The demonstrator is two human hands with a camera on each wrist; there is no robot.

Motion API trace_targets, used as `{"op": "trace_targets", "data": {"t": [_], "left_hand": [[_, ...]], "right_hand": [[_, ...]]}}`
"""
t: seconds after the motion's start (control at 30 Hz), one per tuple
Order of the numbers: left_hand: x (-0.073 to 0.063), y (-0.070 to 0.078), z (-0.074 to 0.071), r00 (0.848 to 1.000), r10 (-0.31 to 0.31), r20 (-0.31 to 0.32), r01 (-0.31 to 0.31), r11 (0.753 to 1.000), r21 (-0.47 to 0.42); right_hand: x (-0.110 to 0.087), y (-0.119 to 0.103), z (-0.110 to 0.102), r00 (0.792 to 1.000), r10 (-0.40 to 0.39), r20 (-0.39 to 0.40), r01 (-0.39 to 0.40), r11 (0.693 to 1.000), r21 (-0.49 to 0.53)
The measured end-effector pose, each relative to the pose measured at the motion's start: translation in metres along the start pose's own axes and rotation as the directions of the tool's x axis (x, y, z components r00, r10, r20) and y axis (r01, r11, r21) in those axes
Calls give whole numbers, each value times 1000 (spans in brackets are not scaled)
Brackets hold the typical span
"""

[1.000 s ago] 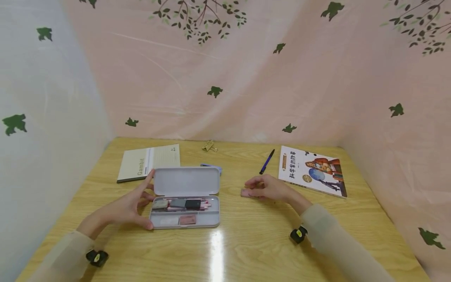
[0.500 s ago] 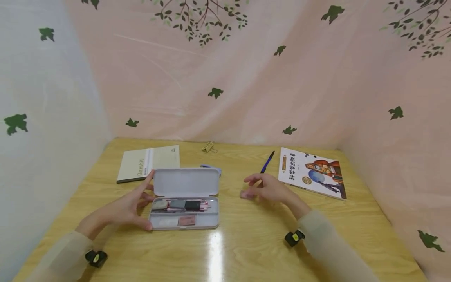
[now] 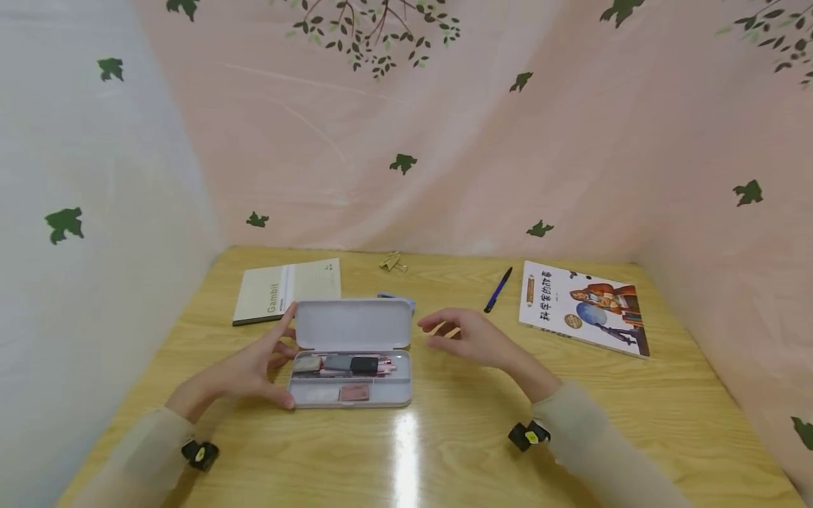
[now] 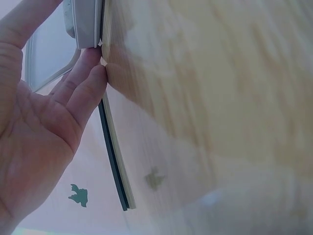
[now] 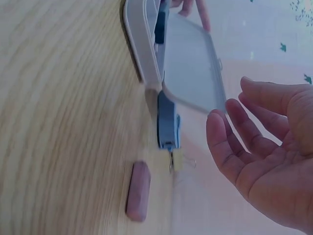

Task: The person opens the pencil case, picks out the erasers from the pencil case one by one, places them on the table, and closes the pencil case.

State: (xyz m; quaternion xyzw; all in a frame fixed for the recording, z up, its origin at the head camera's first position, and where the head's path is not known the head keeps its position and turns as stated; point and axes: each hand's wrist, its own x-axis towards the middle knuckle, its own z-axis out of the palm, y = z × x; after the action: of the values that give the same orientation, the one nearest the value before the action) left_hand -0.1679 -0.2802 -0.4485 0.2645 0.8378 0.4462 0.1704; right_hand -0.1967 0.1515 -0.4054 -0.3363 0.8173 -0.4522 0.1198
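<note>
My left hand [image 3: 250,367] holds the left end of the white pencil case [image 3: 390,393], thumb at its near corner and index finger on the raised lid [image 3: 353,324]. Pink pens [image 3: 386,367] lie in the back compartment under grey and black blocks [image 3: 365,365]; a pink eraser [image 3: 354,392] is in the front one. Right of the case, my right hand [image 3: 473,339] hovers with loosely bent fingers, nothing in them. Below it, the right wrist view shows another pinkish eraser [image 5: 138,191] on the table; in the head view the hand hides it.
Behind the case lie a notebook [image 3: 311,281], a blue stapler-like thing [image 3: 406,303] partly behind the lid, and a gold binder clip [image 3: 392,262]. Farther right are a blue-black pen [image 3: 498,290] and a picture book [image 3: 584,308]. Printed cloth walls border the wooden table [image 3: 483,451].
My right hand has let go of the eraser, risen and shifted left toward the case. The left hand stays on the case. The head view has turned slightly left.
</note>
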Motion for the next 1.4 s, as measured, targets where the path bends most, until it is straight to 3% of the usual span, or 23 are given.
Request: {"op": "trace_targets", "data": {"t": [0.23, 0.43, 0.73, 0.93, 1.4], "left_hand": [[2, 4, 0, 1000, -22, 10, 22, 1000, 16], [2, 3, 0, 999, -35, 15, 34, 999, 26], [1, 2, 0, 1000, -21, 15, 21, 1000, 9], [1, 2, 0, 1000, -6, 14, 6, 1000, 4], [3, 1, 0, 1000, -11, 16, 11, 1000, 8]], "right_hand": [[15, -11, 23, 997, -62, 53, 62, 998, 5], [29, -14, 45, 993, -44, 109, 48, 998, -33], [46, -10, 75, 994, 26, 102, -9, 986, -165], [49, -15, 79, 994, 73, 79, -56, 979, -197], [52, -17, 80, 994, 67, 85, -48, 977, -207]]}}
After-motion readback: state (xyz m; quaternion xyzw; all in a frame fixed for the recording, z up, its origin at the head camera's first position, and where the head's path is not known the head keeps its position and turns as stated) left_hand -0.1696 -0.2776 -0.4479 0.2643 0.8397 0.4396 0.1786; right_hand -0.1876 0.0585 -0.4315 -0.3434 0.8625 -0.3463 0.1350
